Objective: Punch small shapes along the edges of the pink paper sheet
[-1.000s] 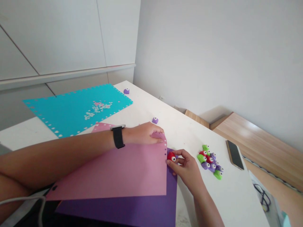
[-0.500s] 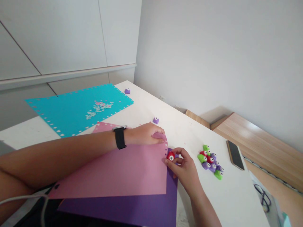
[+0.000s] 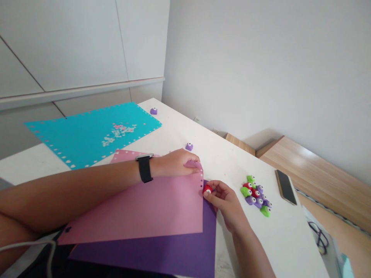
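Note:
A pink paper sheet with small punched holes along its top and right edges lies over a purple sheet. My left hand, with a dark-banded watch on the wrist, pinches the pink sheet's upper right corner, which curls up between thumb and fingers. At the sheet's right edge my right hand grips a red craft punch, the thumb on its white round button. The punch sits at the edge just below the holes; whether the paper is inside its slot I cannot tell.
A blue sheet with a punched border bears a pile of small paper cutouts. Two purple punches stand apart on the white table. Several green, red and purple punches cluster at right, near a phone. Glasses lie lower right.
My right thumb has shifted onto the red punch's button, now partly covering it. My left hand keeps its hold on the corner. The whole view has moved slightly.

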A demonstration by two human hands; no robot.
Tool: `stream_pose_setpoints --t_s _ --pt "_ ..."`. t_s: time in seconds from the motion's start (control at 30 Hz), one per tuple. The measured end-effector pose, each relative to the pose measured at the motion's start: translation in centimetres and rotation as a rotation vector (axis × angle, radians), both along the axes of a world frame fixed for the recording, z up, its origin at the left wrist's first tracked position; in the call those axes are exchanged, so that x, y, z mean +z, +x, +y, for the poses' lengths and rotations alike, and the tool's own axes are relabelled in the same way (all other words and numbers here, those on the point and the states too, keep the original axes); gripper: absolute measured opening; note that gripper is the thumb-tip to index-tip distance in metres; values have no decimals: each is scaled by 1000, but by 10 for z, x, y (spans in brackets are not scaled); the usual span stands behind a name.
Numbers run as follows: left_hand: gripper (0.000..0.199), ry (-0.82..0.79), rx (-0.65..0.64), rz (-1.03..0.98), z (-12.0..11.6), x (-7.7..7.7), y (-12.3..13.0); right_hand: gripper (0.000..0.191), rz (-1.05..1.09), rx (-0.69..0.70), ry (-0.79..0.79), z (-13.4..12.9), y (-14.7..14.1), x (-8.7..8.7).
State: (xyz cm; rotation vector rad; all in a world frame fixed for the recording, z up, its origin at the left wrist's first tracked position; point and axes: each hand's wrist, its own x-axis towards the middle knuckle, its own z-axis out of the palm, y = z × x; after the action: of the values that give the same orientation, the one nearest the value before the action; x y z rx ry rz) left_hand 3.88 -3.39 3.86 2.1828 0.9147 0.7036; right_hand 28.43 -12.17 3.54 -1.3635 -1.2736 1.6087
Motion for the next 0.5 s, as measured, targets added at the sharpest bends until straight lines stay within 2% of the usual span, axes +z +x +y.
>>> stream_pose_setpoints --t_s 0.17,0.5 --pt "21 9 8 17 -1 2 1 50 24 54 -44 -1 2 0" --pt "22 19 4 21 -2 3 2 48 101 94 -73 0 4 5"
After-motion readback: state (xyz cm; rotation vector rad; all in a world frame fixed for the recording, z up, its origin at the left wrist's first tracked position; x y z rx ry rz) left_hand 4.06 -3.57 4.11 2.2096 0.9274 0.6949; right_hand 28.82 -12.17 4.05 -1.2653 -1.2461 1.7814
